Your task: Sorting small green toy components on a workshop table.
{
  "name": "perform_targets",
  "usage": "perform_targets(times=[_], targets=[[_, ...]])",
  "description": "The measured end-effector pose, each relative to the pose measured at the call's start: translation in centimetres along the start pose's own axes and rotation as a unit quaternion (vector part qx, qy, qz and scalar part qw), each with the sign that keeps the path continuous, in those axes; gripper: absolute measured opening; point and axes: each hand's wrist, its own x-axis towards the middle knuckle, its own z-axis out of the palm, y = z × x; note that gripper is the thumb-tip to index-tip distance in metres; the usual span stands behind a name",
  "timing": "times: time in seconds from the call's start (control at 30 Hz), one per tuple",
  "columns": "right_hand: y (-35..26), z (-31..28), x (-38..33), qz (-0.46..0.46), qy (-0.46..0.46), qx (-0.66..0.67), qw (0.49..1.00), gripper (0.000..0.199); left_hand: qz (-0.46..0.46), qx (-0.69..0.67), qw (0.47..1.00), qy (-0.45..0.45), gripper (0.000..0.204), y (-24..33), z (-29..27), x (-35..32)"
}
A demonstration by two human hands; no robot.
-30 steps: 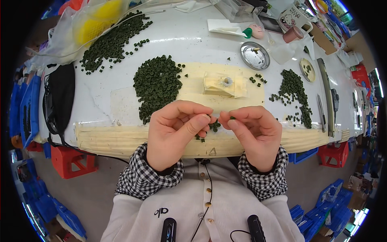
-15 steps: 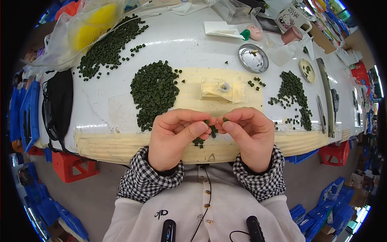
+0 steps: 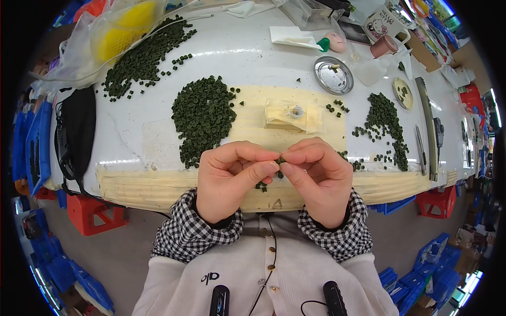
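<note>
My left hand (image 3: 227, 178) and my right hand (image 3: 322, 180) meet fingertip to fingertip over the table's near edge. Thumb and forefinger of each are pinched on a small dark green round part (image 3: 281, 160); the two parts touch or nearly touch, mostly covered by the fingers. A few more such pieces (image 3: 261, 186) lie beneath the hands, partly hidden. Left of centre is a large heap of the small dark green parts (image 3: 203, 118), cap-like with a short stem. Beyond my hands stands a block wrapped in cream tape (image 3: 279, 115), with a round metal piece set on top.
Another green heap (image 3: 139, 63) lies far left beside a clear bag with yellow contents (image 3: 118, 39). At right are a smaller heap (image 3: 383, 113), a round metal lid (image 3: 333, 75), a shallow dish (image 3: 402, 93) and tweezers (image 3: 420, 145). A black pouch (image 3: 76, 137) rests at the left edge.
My hands have come together: the fingertips, apart before with one small green part in each, now meet. The right hand has shifted slightly left.
</note>
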Motion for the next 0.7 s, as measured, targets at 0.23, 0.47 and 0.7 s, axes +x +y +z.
perform_targets(times=[0.23,0.47,0.7], targets=[[0.3,0.7,-0.2,-0.078,0.032,-0.091,0.992,0.016,-0.003,-0.024,1.000,0.013,0.011,-0.2,-0.1,-0.1],[-0.5,1.3,-0.1,-0.149,-0.003,-0.196,0.969,0.027,-0.005,-0.095,0.995,0.036,0.009,-0.5,-0.3,0.0],[-0.5,0.8,-0.1,-0.120,-0.014,-0.170,0.978,0.027,0.091,0.036,0.995,0.014,0.017,-0.2,-0.2,-0.1]])
